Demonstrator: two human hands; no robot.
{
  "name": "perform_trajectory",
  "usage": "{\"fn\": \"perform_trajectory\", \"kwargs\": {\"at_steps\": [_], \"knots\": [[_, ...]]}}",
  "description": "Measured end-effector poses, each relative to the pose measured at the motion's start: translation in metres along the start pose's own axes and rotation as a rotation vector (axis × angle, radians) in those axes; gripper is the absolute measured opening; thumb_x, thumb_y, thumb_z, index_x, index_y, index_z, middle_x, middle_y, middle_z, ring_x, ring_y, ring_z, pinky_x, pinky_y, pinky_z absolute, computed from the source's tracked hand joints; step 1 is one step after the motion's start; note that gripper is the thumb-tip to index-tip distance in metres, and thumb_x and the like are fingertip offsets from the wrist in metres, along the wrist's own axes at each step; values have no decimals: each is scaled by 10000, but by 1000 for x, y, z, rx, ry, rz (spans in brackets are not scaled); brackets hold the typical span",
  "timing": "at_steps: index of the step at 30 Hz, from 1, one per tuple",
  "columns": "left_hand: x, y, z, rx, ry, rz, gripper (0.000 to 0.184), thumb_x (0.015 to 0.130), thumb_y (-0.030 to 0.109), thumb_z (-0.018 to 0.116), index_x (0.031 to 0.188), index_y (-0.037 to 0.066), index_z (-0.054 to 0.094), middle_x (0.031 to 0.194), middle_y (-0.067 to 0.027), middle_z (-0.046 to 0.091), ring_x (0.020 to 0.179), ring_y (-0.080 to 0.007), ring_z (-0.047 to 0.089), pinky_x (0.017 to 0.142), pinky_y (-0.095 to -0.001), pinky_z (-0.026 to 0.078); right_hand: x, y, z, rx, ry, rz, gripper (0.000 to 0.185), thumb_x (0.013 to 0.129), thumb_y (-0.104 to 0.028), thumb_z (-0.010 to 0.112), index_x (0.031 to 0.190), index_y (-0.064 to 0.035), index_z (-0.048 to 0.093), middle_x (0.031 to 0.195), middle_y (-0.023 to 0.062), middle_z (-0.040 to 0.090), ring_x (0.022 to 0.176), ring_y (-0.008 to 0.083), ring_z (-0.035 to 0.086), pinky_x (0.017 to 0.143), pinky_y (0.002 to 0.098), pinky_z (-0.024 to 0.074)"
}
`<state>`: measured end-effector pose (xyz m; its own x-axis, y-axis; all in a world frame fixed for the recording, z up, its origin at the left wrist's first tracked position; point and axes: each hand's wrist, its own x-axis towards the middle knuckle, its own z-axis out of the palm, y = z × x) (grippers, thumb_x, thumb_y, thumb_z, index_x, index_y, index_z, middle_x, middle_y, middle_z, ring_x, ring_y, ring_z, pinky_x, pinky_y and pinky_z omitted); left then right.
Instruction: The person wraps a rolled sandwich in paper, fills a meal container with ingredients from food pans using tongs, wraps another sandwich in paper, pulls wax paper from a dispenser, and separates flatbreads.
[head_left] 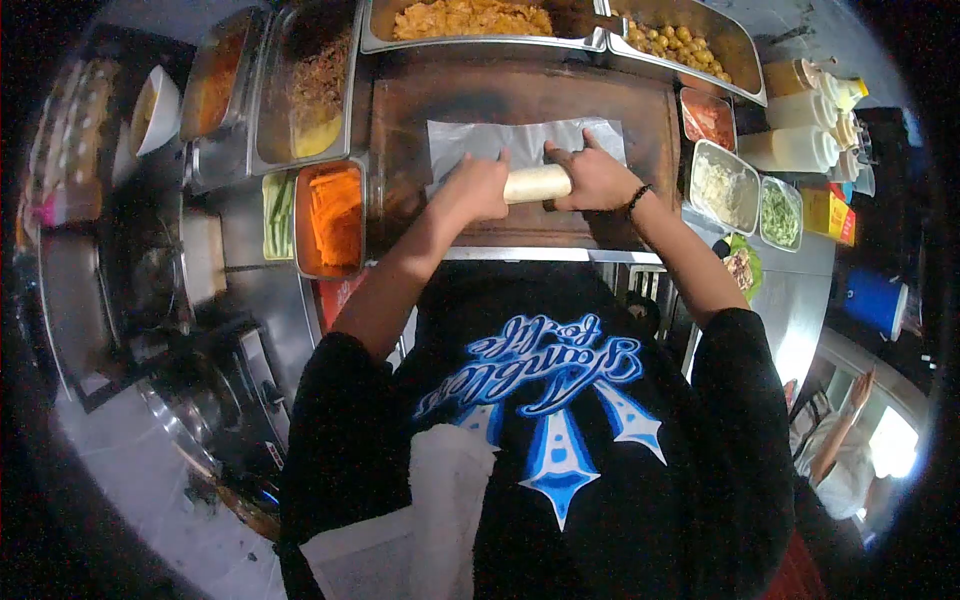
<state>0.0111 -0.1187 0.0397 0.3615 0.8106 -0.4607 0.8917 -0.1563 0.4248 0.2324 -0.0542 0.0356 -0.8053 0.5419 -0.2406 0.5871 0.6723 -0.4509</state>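
Observation:
A pale rolled wrap [538, 184] lies level between my two hands, above the near part of a brown wooden board [400, 110]. My left hand [478, 186] is closed around its left end. At the other end, my right hand [597, 178] grips the roll, with a finger and thumb pointing away from me. Behind the wrap, a sheet of foil [465, 142] lies flat on the board, partly covered by both hands. The hands hide the wrap's ends.
Metal pans of orange filling [470, 18], small potatoes [680, 48] and shredded meat [318, 85] border the board. Carrot strips [335, 215] stand at left, a tub of white shreds [722, 185] and squeeze bottles [790, 148] at right. Another person's arm [843, 425] shows lower right.

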Motion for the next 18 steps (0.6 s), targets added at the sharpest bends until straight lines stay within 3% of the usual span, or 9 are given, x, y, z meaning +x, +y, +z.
{"fn": "perform_trajectory", "kwargs": {"at_steps": [2,7,9,11,14,15,16,17,18], "knots": [[-1,0,2,77,90,41,811,647,97,666,1362,-151,374,884,-259,679,894,-383,668,963,-522,436,0,-3,-7,-89,-123,30,969,672,-489,726,1376,83,384,925,216,693,927,361,662,1125,579,200],[-3,-1,5,108,85,56,816,651,105,680,1366,-137,370,885,-252,682,886,-380,669,958,-512,436,-3,-2,-3,-72,-108,23,948,682,-474,726,1375,77,387,989,207,688,942,357,658,1128,580,203],[-4,-1,5,120,118,62,814,651,113,684,1364,-127,376,886,-250,682,885,-378,670,955,-511,437,-4,3,3,-85,16,-37,969,714,-577,695,1378,61,394,981,204,688,956,354,654,1126,578,210],[-10,5,0,100,91,1,822,652,129,688,1379,-97,377,882,-249,684,872,-379,672,991,-540,397,-8,-9,-6,-89,-13,-3,988,724,-641,654,1376,55,398,978,211,685,973,362,648,1125,577,212],[-21,16,-2,98,187,-103,830,677,245,726,1392,-15,394,1198,-200,598,1135,-341,570,1038,-559,337,-10,-21,-21,-290,-36,17,960,776,-770,490,1341,5,458,904,188,665,947,390,624,1057,537,311],[-26,21,-2,206,273,-86,836,698,356,758,1378,11,414,1269,-152,537,1190,-310,506,1005,-512,366,-10,-17,-15,-310,64,-23,935,790,-764,474,1338,-6,466,961,179,650,977,367,607,1038,524,326],[-26,26,-2,207,282,-85,836,698,356,758,1378,11,414,1269,-152,537,1190,-310,506,1005,-512,366,-10,-14,-9,-329,160,-63,911,803,-757,459,1335,-18,473,1017,171,635,1008,344,589,1019,510,340],[-24,30,0,184,325,-24,841,719,401,744,1385,17,403,1257,-164,549,1166,-318,517,995,-508,371,-10,-18,-16,-340,69,-14,890,815,-740,460,1338,-20,469,1148,170,587,1086,319,551,998,500,348],[-22,35,3,161,367,34,849,740,446,730,1393,22,391,1246,-177,561,1143,-326,529,984,-504,376,-10,-19,-19,-347,70,-19,890,815,-740,460,1338,-20,469,1148,170,587,1086,319,551,998,500,348]]}}
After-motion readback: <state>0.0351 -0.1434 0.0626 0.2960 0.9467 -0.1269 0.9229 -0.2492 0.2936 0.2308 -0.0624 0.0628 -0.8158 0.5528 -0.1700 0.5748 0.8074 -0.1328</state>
